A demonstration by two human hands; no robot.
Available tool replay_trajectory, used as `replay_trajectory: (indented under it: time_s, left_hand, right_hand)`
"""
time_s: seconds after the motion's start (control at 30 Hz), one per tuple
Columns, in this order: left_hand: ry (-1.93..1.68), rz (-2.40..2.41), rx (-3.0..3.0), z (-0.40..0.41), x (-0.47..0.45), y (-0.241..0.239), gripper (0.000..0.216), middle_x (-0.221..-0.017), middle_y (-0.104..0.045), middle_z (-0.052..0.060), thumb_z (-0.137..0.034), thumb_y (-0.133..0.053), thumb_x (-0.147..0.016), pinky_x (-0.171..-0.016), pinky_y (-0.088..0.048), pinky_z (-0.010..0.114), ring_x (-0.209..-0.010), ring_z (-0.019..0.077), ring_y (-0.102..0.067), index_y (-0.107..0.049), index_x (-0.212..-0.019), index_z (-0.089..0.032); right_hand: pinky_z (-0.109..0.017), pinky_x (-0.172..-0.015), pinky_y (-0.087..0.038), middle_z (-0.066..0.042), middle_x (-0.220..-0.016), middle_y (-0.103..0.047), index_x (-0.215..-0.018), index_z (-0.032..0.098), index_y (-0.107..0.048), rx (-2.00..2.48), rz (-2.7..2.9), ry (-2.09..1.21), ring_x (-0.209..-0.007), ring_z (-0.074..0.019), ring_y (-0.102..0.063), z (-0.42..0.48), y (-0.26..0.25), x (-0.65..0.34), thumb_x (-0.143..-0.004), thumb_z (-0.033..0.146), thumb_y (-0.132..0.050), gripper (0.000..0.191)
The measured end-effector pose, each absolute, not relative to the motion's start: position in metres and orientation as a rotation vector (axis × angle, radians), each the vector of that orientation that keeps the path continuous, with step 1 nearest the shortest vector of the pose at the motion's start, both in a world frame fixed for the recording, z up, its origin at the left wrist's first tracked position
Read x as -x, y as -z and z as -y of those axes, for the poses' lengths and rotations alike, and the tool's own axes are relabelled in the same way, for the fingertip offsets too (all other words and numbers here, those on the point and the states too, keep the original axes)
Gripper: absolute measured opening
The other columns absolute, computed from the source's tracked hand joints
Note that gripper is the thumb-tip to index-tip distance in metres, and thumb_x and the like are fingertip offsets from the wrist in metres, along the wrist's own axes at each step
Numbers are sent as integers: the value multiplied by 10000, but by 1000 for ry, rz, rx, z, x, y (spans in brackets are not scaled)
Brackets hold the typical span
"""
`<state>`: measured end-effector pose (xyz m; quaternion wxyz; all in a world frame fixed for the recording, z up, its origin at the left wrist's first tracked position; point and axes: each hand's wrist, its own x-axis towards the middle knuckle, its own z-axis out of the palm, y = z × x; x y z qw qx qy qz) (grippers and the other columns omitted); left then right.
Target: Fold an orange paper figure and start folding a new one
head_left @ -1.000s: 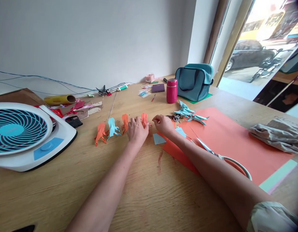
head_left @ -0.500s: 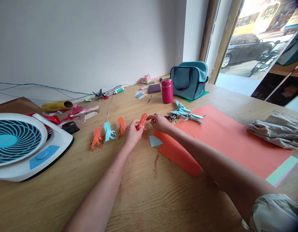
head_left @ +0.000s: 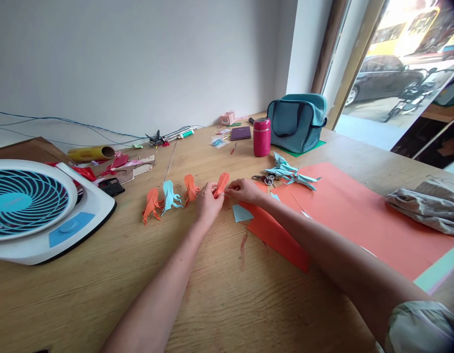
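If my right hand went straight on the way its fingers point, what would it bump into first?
Most likely the orange paper figure in your left hand; your right hand may already be touching it, as depth is unclear there.

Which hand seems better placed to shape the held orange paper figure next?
Probably the right hand: it is poised at the orange paper figure, while the left hand holds it.

And there's the pale wall (head_left: pixel 138 63) spanning the far side, shadow deepening towards its right-hand corner! A wood-grained table (head_left: pixel 227 304) runs up to it, while bright daylight floods the tan-framed opening (head_left: pixel 366 122) at far right (dark car (head_left: pixel 385 78) parked outside).
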<state>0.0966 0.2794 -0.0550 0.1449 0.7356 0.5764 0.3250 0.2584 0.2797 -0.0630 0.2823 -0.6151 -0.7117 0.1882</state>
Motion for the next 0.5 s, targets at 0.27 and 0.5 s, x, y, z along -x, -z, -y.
replay_trajectory:
  time_s: [0.27,0.5]
  left_hand:
    - [-950,-1640,-2137,-283,-96,59,263,-1009,-751,67,-125,-628,-813,-888,-504,323,-960,210,-697,-621,-1063,-207]
    - [-966,-1632,-2157,-283,-97,61,251,-1030,-747,70,-110,-629,-812,-898,-494,322,-1009,218,-684,-630,-1041,-213]
  right_hand:
    - [-209,-556,-337,19,-670,-660,-751,186,-728,1745,1776,-630,-631,-113,-552,-280,58,-250,-826,368,-598,236]
    - [-224,-585,-344,16,-686,-659,-768,199,-753,1805,1700,-726,-690,-134,-585,-276,48,-245,-833,357,-605,226]
